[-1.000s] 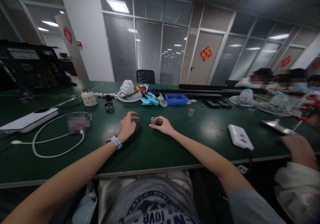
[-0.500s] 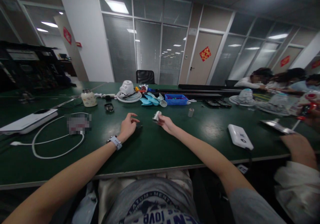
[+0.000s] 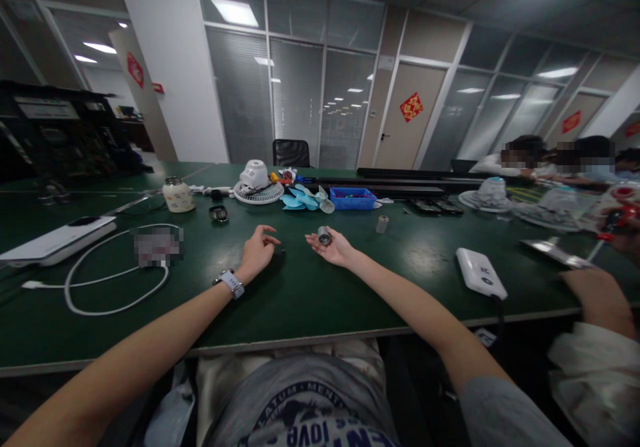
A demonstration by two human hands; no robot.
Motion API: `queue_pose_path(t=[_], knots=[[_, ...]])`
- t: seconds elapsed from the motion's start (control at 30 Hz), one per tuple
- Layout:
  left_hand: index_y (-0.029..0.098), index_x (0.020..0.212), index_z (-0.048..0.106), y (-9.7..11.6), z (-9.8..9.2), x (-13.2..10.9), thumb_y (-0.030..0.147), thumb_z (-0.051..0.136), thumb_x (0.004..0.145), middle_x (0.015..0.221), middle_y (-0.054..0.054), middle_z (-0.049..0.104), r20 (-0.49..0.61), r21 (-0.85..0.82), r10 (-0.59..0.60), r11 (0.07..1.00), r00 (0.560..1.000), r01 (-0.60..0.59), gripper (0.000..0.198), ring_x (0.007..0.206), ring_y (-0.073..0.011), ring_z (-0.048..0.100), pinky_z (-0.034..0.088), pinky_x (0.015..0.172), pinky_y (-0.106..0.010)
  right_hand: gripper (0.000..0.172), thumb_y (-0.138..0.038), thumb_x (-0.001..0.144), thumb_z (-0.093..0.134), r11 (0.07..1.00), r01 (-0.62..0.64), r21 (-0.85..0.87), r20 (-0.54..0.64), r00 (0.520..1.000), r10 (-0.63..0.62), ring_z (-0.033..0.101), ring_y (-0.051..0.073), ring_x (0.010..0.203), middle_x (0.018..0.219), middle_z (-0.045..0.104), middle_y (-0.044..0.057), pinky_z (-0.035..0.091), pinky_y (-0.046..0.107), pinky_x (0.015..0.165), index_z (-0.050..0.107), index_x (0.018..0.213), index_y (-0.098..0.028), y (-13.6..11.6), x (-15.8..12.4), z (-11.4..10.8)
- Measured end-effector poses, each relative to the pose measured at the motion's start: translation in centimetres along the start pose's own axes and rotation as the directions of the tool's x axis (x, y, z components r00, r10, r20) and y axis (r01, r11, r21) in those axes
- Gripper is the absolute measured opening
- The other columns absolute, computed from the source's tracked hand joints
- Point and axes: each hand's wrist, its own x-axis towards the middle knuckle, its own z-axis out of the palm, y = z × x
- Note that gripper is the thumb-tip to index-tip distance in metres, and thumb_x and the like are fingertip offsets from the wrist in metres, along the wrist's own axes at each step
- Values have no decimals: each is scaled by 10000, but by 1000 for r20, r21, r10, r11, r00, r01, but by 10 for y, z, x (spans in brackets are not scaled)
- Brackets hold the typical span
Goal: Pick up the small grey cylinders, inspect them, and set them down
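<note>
My right hand (image 3: 337, 250) is turned palm up and holds a small silver metal cylinder (image 3: 324, 236), its dark hollow-looking end facing me. My left hand (image 3: 258, 252) rests at the table to the left of it, fingers apart with nothing in them; a small dark piece (image 3: 282, 252) lies by its fingertips. A second metal cylinder (image 3: 382, 224) stands upright on the green table (image 3: 310, 307), to the right of my right hand. What kind of part the cylinders are I cannot make out.
Behind my hands are blue fan blades (image 3: 303, 198), a blue tray (image 3: 352, 199), a white fan housing (image 3: 254, 177) and a bottle (image 3: 179, 195). A white cable (image 3: 90, 314) curls at left. A white power bank (image 3: 480, 272) lies right, near a co-worker's hand (image 3: 595, 287) and a screwdriver (image 3: 603, 239).
My right hand has rolled palm up, turning the cylinder's end toward me and shifting it slightly right. The left hand stays where it was.
</note>
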Motion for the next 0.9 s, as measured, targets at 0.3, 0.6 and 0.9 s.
queue_pose_path(t=[0.3, 0.6, 0.9], knots=[[214, 1104, 507, 2, 0, 0, 118, 495, 718, 897, -33, 734, 10, 5, -4, 1000, 1000, 4, 398, 805, -184, 669, 495, 758, -316, 413, -420, 971, 234, 998, -39, 47, 81, 996, 35, 685, 183, 929, 1098, 674, 165, 543, 310, 789, 537, 998, -139, 0, -3, 1], [212, 1074, 513, 6, 0, -2, 91, 491, 701, 865, -32, 727, 10, -18, -11, 1000, 1000, 11, 393, 781, -181, 657, 491, 757, -312, 421, -416, 969, 238, 984, -90, 151, 144, 987, 68, 689, 209, 885, 1070, 666, 190, 570, 316, 677, 487, 1120, -112, -1, -1, 1], [214, 1075, 512, 4, 1, -2, 88, 494, 695, 862, -29, 723, 11, -29, -5, 1000, 1000, 6, 400, 768, -176, 652, 489, 724, -296, 393, -341, 987, 218, 986, -94, 136, 152, 986, 73, 688, 193, 919, 1087, 663, 170, 577, 316, 717, 481, 1169, -113, -1, -2, 3]])
